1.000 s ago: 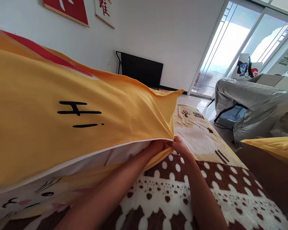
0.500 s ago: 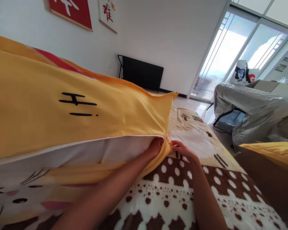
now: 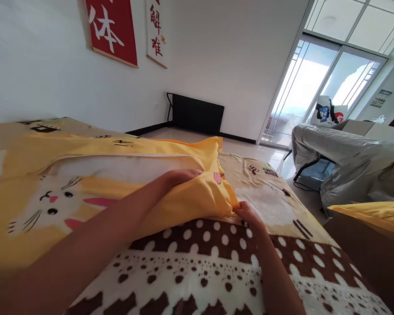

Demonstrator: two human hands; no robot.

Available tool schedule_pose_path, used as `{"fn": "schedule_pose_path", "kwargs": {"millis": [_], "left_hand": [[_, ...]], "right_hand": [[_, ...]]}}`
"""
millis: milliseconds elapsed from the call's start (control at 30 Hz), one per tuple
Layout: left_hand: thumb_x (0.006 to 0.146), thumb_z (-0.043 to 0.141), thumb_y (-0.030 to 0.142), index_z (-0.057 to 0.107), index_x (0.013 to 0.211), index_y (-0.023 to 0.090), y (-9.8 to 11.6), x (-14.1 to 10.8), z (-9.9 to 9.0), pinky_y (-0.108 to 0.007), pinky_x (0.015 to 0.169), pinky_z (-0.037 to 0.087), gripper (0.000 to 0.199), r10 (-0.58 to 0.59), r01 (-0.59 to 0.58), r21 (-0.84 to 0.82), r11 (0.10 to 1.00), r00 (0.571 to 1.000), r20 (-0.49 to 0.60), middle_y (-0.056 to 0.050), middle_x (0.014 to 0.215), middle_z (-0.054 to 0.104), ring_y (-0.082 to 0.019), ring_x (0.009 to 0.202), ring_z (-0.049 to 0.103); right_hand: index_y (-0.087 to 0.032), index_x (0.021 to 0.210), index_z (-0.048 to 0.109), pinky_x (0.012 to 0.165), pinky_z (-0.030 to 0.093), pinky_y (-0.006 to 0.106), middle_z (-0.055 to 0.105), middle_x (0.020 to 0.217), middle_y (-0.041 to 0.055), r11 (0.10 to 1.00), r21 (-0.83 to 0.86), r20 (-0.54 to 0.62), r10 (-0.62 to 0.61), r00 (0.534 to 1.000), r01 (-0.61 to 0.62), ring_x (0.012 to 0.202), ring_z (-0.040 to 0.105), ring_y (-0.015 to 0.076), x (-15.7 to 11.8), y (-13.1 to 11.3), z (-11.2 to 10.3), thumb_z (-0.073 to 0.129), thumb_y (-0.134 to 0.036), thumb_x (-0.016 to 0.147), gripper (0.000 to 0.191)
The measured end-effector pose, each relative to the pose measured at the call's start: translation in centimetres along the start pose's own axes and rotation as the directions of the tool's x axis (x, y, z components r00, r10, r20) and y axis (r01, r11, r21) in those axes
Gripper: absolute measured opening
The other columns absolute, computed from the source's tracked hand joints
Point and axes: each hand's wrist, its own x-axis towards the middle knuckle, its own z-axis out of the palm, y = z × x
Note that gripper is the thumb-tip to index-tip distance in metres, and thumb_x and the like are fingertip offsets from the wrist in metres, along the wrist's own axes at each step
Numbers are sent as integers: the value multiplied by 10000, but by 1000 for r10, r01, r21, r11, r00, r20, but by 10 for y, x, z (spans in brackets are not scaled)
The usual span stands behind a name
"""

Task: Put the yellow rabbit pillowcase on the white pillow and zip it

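Note:
A yellow pillowcase (image 3: 190,201) with a printed rabbit lies across the bed, its long side opening gaping and a white pillow (image 3: 118,168) showing inside. My left hand (image 3: 185,175) is at the right end of that opening, against the cloth; its fingertips are hidden by the edge. Beside it, my right hand (image 3: 246,211) pinches the lower right corner of the pillowcase. The pillowcase's upper right corner stands up in a crumpled point.
A patterned brown and cream blanket (image 3: 265,192) covers the bed. More yellow cloth (image 3: 377,212) lies at the right edge. Beyond stand a table under silver sheeting (image 3: 341,140), a black panel (image 3: 197,114) by the wall and a glass sliding door (image 3: 298,83).
The raised upper side of the pillowcase has dropped and lies flatter. My left hand has shifted left and up, and my right hand sits slightly lower with the corner. The view has tilted up.

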Motion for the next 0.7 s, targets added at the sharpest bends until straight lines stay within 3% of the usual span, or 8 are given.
{"fn": "schedule_pose_path", "kwargs": {"millis": [67, 200, 267, 367, 467, 533, 600, 700], "left_hand": [[815, 510, 529, 696, 824, 156, -2, -17, -26, -301, 574, 445, 417, -117, 119, 45, 992, 992, -44, -56, 720, 681, -184, 609, 599], [790, 534, 380, 637, 673, 124, 1, -29, -48, -313, 604, 376, 299, -204, 298, 210, 931, 903, -377, -28, 536, 542, -191, 581, 539], [773, 538, 266, 589, 662, 131, 15, -21, -50, -344, 687, 360, 182, -114, 320, 279, 905, 816, -567, -21, 548, 493, -214, 668, 538], [836, 428, 218, 563, 792, 153, 51, 1, -51, -420, 827, 303, 157, 100, 306, 368, 878, 634, -767, -40, 663, 510, -250, 817, 529], [878, 364, 204, 536, 830, 169, 97, 23, -47, -433, 872, 271, 182, 287, 219, 437, 872, 495, -820, -60, 754, 550, -261, 890, 523], [891, 378, 199, 526, 811, 174, 128, 34, -37, -405, 875, 280, 170, 398, 131, 493, 860, 433, -809, -58, 793, 572, -249, 924, 522], [901, 414, 208, 528, 812, 181, 156, 42, -19, -365, 880, 289, 148, 496, 22, 553, 833, 415, -763, -32, 797, 575, -216, 934, 525], [899, 456, 191, 532, 801, 174, 183, 45, 12, -334, 881, 293, 125, 610, -208, 585, 784, 435, -662, 5, 721, 541, -172, 878, 534]], "right_hand": [[-171, 524, 433, 478, 189, 225, 312, 508, -59, 1000, -7, 19, 18, 1000, -18, 526, 280, 73, -4, -3, -5, 531, -321, 667, 229], [-164, 561, 478, 459, 209, 214, 338, 514, -59, 1000, 21, 100, 6, 995, -8, 502, 293, 68, -16, -24, -18, 553, -317, 673, 204], [-163, 596, 497, 458, 233, 203, 372, 535, -56, 998, 57, 141, -34, 989, 26, 509, 318, 67, -28, -45, -21, 553, -323, 686, 192], [-172, 596, 472, 447, 238, 192, 383, 541, -57, 991, 92, 194, -111, 975, 94, 504, 317, 62, -56, -85, -13, 552, -335, 700, 209], [-185, 558, 396, 453, 266, 197, 379, 538, -47, 948, 76, 251, -320, 914, 310, 498, 324, 69, -89, -123, 13, 529, -321, 725, 253], [-190, 598, 452, 572, 378, 225, 502, 619, -4, 869, 21, 171, -489, 855, 494, 607, 466, 118, -107, -139, 31, 536, -320, 740, 210], [-201, 730, 551, 746, 431, 274, 615, 808, 51, 805, 3, 105, -590, 800, 593, 823, 562, 192, -118, -147, 44, 520, -329, 780, 140], [-194, 937, 600, 871, 429, 352, 641, 988, 103, 772, -37, 95, -630, 771, 635, 982, 565, 252, -120, -145, 51, 473, -317, 838, 203]]}}
